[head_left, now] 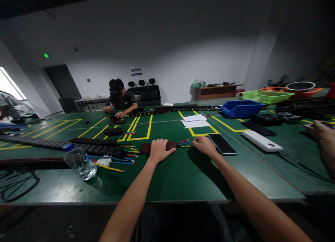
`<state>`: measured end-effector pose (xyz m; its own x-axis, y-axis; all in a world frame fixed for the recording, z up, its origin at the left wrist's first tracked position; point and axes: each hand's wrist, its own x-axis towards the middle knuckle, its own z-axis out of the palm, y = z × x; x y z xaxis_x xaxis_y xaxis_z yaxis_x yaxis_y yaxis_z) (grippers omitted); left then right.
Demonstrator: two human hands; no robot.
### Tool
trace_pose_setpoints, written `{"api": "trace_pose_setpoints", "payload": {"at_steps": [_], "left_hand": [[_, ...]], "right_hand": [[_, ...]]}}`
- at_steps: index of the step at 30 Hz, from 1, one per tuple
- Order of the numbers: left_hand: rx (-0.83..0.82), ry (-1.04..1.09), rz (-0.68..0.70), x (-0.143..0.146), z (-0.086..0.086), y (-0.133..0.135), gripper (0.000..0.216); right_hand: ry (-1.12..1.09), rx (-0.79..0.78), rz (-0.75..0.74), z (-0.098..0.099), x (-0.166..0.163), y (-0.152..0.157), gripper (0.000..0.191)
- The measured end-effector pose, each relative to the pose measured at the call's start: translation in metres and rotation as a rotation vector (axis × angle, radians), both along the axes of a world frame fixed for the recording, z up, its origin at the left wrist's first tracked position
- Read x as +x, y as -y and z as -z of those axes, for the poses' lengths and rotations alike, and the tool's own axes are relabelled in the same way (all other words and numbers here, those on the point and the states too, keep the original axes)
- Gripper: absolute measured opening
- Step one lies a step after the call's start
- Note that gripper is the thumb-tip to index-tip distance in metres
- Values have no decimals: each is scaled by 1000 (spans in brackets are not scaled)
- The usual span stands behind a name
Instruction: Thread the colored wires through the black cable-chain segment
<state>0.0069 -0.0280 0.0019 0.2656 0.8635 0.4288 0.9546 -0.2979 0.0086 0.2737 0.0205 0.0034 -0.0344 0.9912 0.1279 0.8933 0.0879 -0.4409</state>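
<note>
My left hand [158, 150] is closed over a dark reddish-brown block [171, 145], holding it against the green table. Red, blue, yellow and green wires [184, 141] with ring terminals stick out of the block's right end. Just past those wire ends, my right hand [205, 146] is closed with its fingertips together; what it pinches, if anything, cannot be made out. Beside the right hand lies a phone [223, 144]. Left of the block are more coloured wires [131, 151] with terminals, coming from rows of black segmented parts [104, 149].
A clear plastic bottle [81, 163] lies tilted at the left, near black cables [19, 184]. White papers [195, 121], a white power bank [261, 141] and a blue bin [242, 108] stand further right. A co-worker [121, 100] sits opposite; another person's hand [323, 135] shows at right.
</note>
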Motion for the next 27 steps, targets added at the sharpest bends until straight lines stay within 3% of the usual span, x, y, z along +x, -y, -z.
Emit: {"api": "trace_pose_setpoints", "payload": {"at_steps": [3,13,17,22,27], "left_hand": [[-8,4,0,0,-1,1,70],[-33,9,-2,1,-4,2,71],[-22,-5,-15,1,-3,2,70],[-19,-13,-11,1,-2,2,69],[3,-7,-4,2,-2,2,68]], "right_hand": [[0,17,-12,2,-1,0,30],[-80,134,-263,8,1,-3,15],[-25,122,-240,3,0,2,13],[-48,103,-191,4,-2,3,23],[-158,123,-287,10,-4,-2,32]]}}
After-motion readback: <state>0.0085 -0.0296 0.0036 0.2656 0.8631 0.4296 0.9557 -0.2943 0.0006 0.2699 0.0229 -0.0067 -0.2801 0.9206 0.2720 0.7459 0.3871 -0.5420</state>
